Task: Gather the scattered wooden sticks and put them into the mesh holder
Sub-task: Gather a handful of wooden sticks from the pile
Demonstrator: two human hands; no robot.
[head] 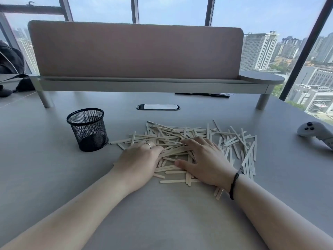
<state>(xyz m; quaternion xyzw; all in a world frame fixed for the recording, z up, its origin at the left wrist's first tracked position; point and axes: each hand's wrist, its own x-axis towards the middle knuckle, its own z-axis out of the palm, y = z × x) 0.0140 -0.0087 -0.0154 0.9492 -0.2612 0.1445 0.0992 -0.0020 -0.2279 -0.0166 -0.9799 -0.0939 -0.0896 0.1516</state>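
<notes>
The wooden sticks (189,141) lie in a loose heap on the grey table (54,168), right of the upright, empty mesh holder (87,129). The left hand (138,159) curls its fingers into the pile; the right hand (203,159) lies flat on it, fingers slightly spread. Behind stand a pink divider (135,51) and city-view windows (261,15); a white controller (313,132) rests far right.

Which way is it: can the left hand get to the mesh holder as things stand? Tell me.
Probably yes. The left hand rests on the wooden sticks, and the mesh holder stands upright just beyond it to the left, with only bare desk between them.
</notes>
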